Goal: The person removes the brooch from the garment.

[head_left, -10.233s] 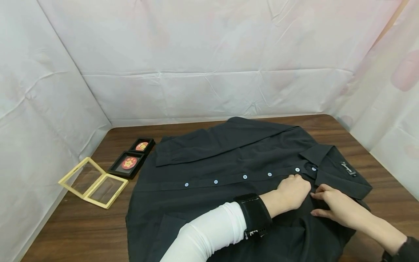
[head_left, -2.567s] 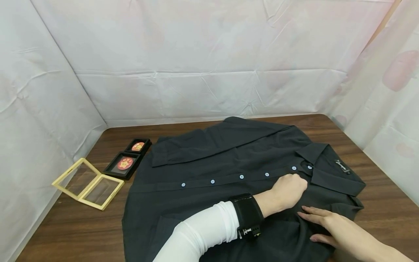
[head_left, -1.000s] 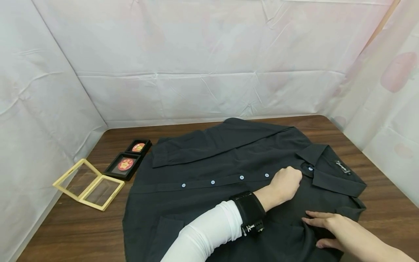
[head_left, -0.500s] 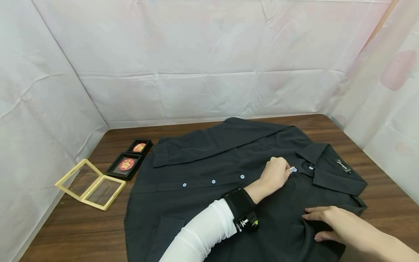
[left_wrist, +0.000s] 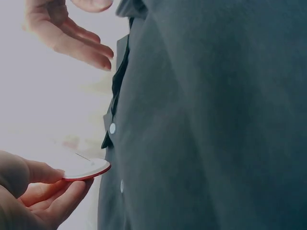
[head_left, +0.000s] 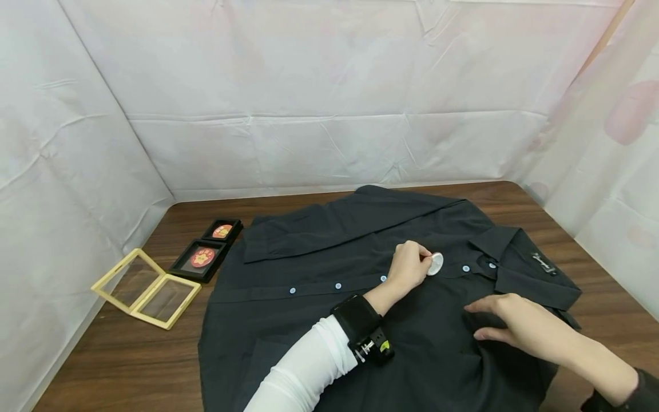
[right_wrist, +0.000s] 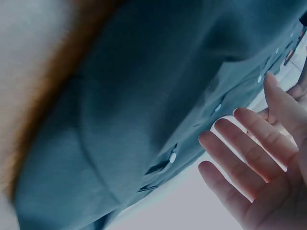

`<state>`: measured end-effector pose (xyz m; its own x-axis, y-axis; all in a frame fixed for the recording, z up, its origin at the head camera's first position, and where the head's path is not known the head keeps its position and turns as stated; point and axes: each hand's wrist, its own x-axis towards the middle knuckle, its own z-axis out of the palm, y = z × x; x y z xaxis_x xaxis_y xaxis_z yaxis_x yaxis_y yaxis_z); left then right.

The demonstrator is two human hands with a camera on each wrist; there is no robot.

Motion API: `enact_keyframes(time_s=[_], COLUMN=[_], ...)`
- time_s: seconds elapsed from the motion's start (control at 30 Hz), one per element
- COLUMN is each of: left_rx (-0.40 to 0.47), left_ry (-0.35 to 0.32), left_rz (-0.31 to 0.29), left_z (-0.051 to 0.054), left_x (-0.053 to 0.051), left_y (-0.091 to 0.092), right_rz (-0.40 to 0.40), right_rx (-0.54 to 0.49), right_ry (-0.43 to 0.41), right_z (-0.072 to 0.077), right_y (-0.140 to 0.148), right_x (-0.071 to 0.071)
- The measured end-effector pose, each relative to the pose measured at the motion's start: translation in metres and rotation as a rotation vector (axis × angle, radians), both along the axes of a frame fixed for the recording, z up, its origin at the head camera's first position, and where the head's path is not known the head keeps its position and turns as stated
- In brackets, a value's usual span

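A dark buttoned shirt [head_left: 329, 252] lies across the table, its collar [head_left: 530, 269] to the right and pale buttons along its front. Between thumb and fingers, my left hand [head_left: 410, 264] pinches a round pin badge [head_left: 436, 264] over the button strip. The badge's white back and red rim [left_wrist: 91, 171] show in the left wrist view, where a thin pin sticks up from the back. My right hand [head_left: 520, 323] hovers at or just above the cloth below the collar, holding nothing; its fingers [right_wrist: 240, 158] spread apart in the right wrist view.
Left of the shirt, two black frames [head_left: 198, 257] with red round badges stand on the brown wooden table [head_left: 154, 366]. A hinged yellow frame [head_left: 146, 289] with clear panes lies next to them. White fabric walls [head_left: 329, 97] enclose the table's back and sides.
My left hand has moved left from the upper buttons, and the badge, hidden earlier, shows in its fingers. My right hand has lifted slightly upward from lower on the shirt.
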<state>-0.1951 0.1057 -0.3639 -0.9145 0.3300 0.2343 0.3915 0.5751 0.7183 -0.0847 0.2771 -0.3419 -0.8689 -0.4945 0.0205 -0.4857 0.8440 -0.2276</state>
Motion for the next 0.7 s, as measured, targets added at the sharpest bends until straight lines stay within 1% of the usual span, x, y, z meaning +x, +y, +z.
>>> enact_keyframes(time_s=[0.1,0.2,0.37,0.47,0.53,0.6,0.7], left_rx=[0.036,0.072,0.139,0.176,0.205,0.224,0.259], left_ry=[-0.039,-0.068,-0.113,-0.121,-0.125,-0.12,-0.136], left_rz=[0.015,0.018,0.02,0.012,0.007,0.003,-0.005], left_z=[0.0,0.001,0.006,0.009,0.01,0.011,0.011], left_x=[-0.003,-0.005,-0.007,-0.007,-0.008,-0.008,-0.01], left_y=[-0.006,-0.011,-0.022,-0.028,-0.031,-0.035,-0.041], right_rz=[-0.01,-0.033,-0.087,-0.118,-0.143,-0.16,-0.177], right_rx=[-0.029,-0.068,-0.14,-0.177,-0.201,-0.227,-0.265], right_ry=[0.038,0.045,0.075,0.108,0.114,0.113,0.105], right_z=[0.005,0.009,0.015,0.017,0.017,0.018,0.02], right_y=[-0.004,-0.008,-0.018,-0.024,-0.028,-0.032,-0.036], right_x=[-0.006,-0.014,-0.028,-0.037,-0.042,-0.047,-0.054])
